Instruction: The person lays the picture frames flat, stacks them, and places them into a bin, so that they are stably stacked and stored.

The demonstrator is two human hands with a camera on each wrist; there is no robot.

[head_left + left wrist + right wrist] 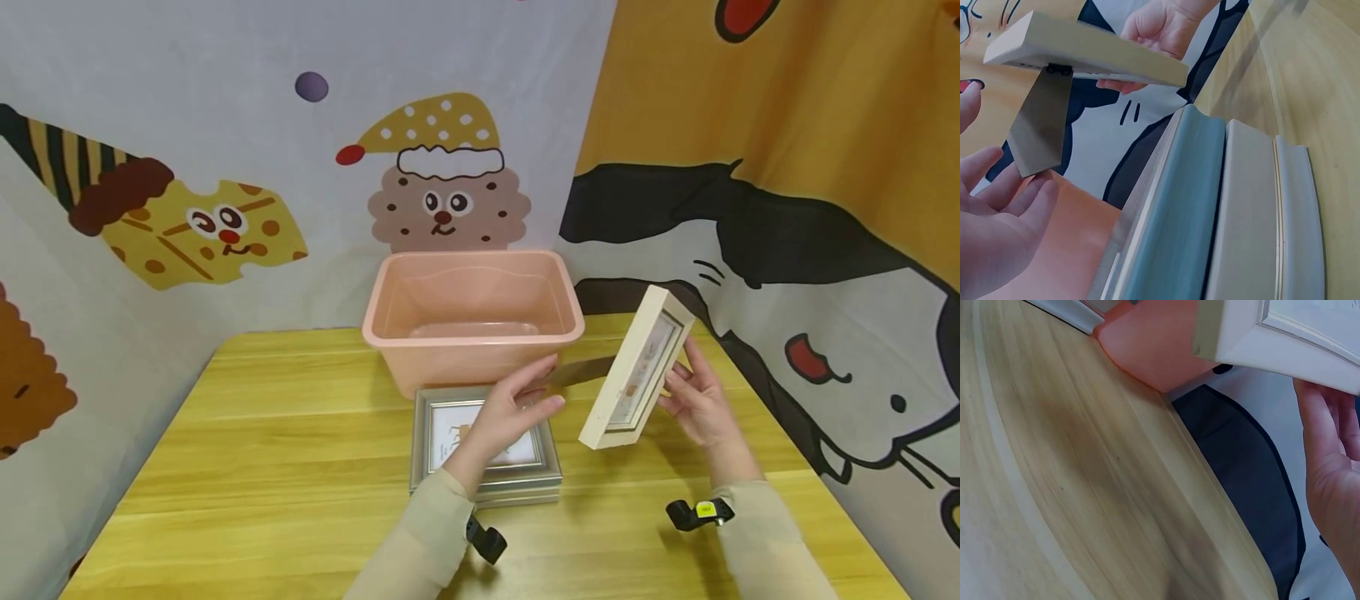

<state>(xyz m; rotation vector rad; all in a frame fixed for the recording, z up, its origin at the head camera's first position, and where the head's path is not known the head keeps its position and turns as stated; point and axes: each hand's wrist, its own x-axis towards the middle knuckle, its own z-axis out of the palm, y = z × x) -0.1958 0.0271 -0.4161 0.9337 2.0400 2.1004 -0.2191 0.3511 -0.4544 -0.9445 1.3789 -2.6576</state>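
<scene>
My right hand (701, 400) grips a cream picture frame (621, 367) by its right side, holding it tilted on edge above the table. From its back a flat brown easel stand (1044, 125) swings out toward my left hand (510, 408). The left hand's fingers are extended, with the fingertips right at the stand's free end and the thumb apart from it. Below that hand lies a stack of picture frames, a silver frame (422, 442) with a printed animal picture on top. The left hand and forearm hide part of it.
A pink plastic bin (472, 342) stands behind the stack at the table's back edge, with nothing seen inside. The yellow wood-grain table (285, 450) ends at a cartoon-printed curtain (322, 192). Black cameras are strapped to both wrists.
</scene>
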